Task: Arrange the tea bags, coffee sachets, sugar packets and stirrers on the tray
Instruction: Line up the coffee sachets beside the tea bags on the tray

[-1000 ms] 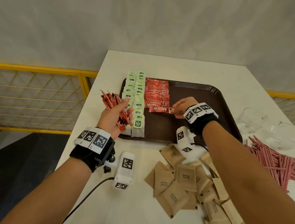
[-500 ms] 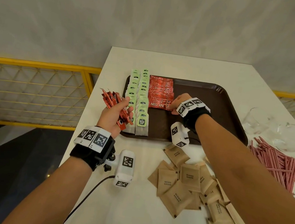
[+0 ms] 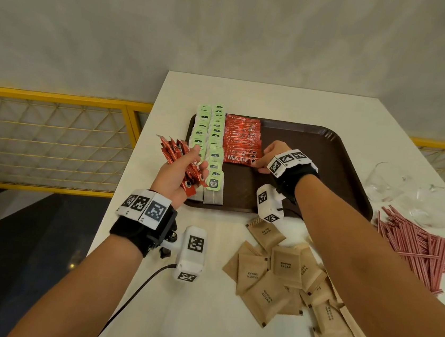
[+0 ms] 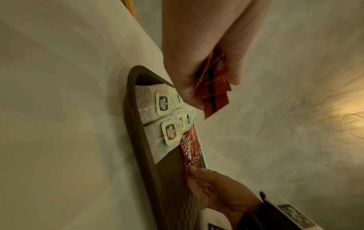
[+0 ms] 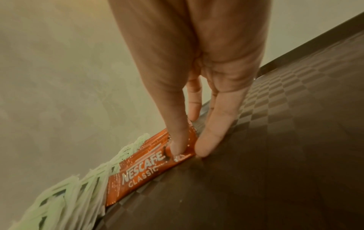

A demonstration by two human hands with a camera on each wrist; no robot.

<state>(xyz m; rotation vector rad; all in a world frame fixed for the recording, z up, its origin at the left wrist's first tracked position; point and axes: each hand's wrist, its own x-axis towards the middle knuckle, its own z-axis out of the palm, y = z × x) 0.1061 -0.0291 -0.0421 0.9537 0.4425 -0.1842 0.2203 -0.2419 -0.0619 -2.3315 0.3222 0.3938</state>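
On the far left, a yellow railing [image 3: 52, 146] is standing beside the white table [image 3: 251, 97]. The left hand [image 3: 179, 174] is floating over the table's left edge, just beside the brown tray [image 3: 327, 163]. Its fingers are curling round a bunch of red coffee sachets [image 3: 174, 151], and the sachets are sticking up and fanning out like cards. In the left wrist view, that same bunch [image 4: 213, 87] is poking out between the thumb and the fingers.

Next, on the left part of the tray, the tea bags [image 3: 209, 153] are lying in two neat rows with their green tags on top. Right beside them, a row of red sachets [image 3: 242, 140] is lying flat on the tray, each one overlapping the next.

The right hand [image 3: 271, 157] is resting low on the tray at the near end of that red row. Its fingers [image 5: 179, 140] are lying straight, and one fingertip is pressing down on the front sachet [image 5: 149, 161], the one that says Nescafe Classic. Another finger is touching the tray just next to it.

On the table in front of the tray, brown sugar packets [image 3: 284, 275] are sitting in a messy pile. Farther right, pink stirrers [image 3: 423, 246] are lying in a loose heap on the table. Behind them, clear glass cups [image 3: 397, 185] are sitting near the table's right edge.
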